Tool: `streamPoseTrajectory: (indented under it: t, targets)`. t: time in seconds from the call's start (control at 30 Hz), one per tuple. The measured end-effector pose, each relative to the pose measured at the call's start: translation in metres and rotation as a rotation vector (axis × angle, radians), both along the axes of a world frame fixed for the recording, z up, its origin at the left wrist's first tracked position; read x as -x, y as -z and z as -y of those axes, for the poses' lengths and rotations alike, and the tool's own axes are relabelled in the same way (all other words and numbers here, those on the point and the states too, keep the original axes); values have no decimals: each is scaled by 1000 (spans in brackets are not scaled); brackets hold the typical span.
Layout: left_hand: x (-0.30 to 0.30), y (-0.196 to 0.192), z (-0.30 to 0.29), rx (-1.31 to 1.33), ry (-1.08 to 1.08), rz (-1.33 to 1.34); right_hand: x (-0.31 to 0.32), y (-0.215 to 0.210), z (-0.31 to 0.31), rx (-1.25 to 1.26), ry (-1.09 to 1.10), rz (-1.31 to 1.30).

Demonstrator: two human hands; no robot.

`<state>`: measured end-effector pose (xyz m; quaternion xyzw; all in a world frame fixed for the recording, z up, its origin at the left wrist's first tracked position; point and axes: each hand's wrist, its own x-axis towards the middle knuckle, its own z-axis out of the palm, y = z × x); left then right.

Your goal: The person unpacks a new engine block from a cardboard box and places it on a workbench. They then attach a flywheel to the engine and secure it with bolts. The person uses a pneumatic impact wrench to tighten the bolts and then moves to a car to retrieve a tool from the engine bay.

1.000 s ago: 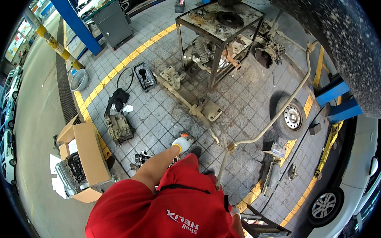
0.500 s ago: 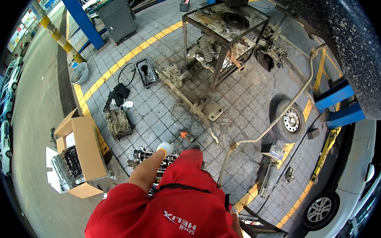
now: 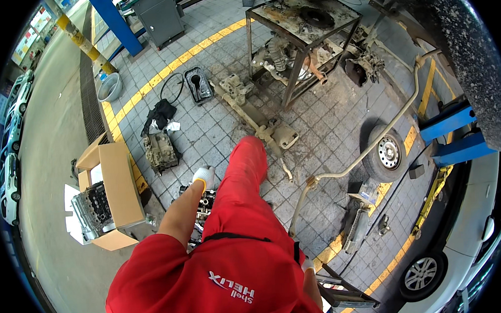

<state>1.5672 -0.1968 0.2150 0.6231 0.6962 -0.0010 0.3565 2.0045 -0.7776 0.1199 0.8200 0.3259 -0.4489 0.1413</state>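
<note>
My left hand (image 3: 204,175), in a white glove with a yellow cuff, is over the far end of a dark engine part with metal fittings (image 3: 206,202). My forearm and red trouser leg cover much of that part. Whether the left fingers grip it cannot be made out. Low on my right side, only a bit of my white-gloved right hand (image 3: 308,265) shows, its fingers hidden. Nearest to it is a dark metal frame (image 3: 345,292). My red-trousered knee is raised in front of me.
An open cardboard box (image 3: 119,189) with an engine block (image 3: 93,212) stands left. Ahead lie a dirty gearbox-like casting (image 3: 161,152), a black oil pan (image 3: 198,85) and a long axle beam (image 3: 254,119). A bent pipe (image 3: 356,165), a wheel (image 3: 387,152) and a metal table (image 3: 305,17) are farther right.
My knee has come up and forward, now hiding the orange item seen on the floor before. My left hand has moved slightly left and away from me.
</note>
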Motion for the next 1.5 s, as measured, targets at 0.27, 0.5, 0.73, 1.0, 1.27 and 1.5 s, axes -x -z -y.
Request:
streamPoseTrajectory:
  t: [0.27,0.5,0.73,1.0,1.27,1.5]
  targets:
    - [-29,-6,-71,-67,-223,77,26,19,-6,53,72,-93]
    - [-62,3,-200,40,-220,413,43,-6,-68,-63,892,-2]
    - [-98,-89,-474,-574,959,-209,76,-108,-204,-512,1129,390]
    - [-234,-216,-614,162,253,619,178,-183,-304,-570,1707,793]
    - [-358,-219,-604,108,424,547,222,-277,-259,-729,1852,1201]
    - [-433,-228,-593,-587,1224,-41,276,-421,-81,-882,1742,2126]
